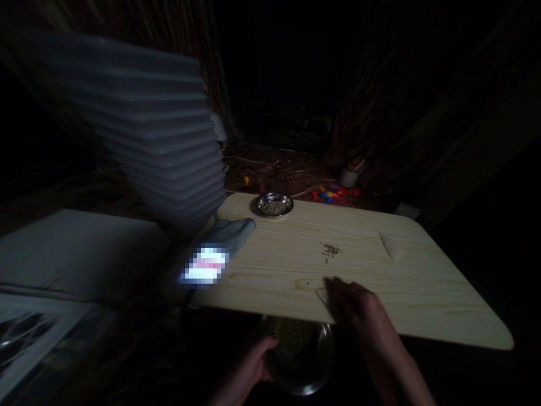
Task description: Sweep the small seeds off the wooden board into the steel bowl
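My left hand (pixel 258 359) grips the rim of a metal bowl (pixel 310 386) just below the table's front edge. Green grains that look like mung beans (pixel 293 334) lie inside it. Over the near part of the tabletop, my right hand (pixel 359 307) has its fingers closed on a small, thin, pale-edged object (pixel 323 294) too dim to identify. Beyond that hand is a scatter of small dark seeds (pixel 331 250). A second metal bowl (pixel 274 213), with pale contents, stands at the table's far left. To the right lies a whitish triangular piece (pixel 392 247).
On the wooden table's (pixel 443 293) left side are a grey-blue cloth (pixel 234 234) and a bright blurred-out screen (pixel 206 266). A tall stack of grey trays (pixel 160 135) rises behind a white surface (pixel 80 248). Colourful bits (pixel 333 194) and a pale pot (pixel 350 177) are on the floor.
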`<state>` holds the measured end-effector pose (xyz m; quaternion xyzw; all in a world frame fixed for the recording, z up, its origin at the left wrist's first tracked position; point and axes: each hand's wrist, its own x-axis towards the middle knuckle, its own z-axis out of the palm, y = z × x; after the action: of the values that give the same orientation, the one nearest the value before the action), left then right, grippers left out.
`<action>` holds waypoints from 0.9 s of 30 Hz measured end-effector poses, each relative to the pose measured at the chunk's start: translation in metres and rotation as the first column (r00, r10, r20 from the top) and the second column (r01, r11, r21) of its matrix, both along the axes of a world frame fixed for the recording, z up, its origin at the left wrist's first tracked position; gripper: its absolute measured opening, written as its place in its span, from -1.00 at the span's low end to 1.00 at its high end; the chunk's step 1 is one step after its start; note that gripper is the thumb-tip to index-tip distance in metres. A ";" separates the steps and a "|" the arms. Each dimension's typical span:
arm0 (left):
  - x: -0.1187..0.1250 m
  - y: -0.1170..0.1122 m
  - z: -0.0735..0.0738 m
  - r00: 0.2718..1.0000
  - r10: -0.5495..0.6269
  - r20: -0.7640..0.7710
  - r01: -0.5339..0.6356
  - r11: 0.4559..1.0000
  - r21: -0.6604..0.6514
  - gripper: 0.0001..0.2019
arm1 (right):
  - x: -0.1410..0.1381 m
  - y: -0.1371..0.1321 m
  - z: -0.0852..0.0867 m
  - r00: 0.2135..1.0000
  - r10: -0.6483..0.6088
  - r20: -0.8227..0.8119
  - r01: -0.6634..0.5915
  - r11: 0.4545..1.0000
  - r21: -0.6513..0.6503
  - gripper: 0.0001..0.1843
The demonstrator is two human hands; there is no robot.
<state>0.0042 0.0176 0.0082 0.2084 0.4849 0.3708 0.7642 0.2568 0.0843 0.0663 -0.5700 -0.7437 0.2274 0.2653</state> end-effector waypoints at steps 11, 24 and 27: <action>-0.007 -0.001 -0.007 0.996 0.074 0.056 -0.073 0.997 -0.020 -0.50 | -0.018 0.012 0.009 0.980 0.193 -0.044 -0.192 0.981 0.023 -0.71; -0.001 0.003 -0.006 0.999 0.015 0.052 -0.013 0.999 -0.041 -0.46 | 0.043 0.050 0.001 0.974 -0.191 0.120 0.174 0.975 0.141 -0.58; -0.001 0.002 -0.006 0.999 0.028 0.040 -0.027 0.999 -0.027 -0.45 | 0.042 0.056 -0.001 0.965 -0.209 0.158 0.183 0.969 0.166 -0.60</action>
<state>0.0029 0.0200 0.0018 0.1840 0.4769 0.3790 0.7714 0.2984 0.1402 0.0652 -0.6370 -0.7189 0.0927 0.2624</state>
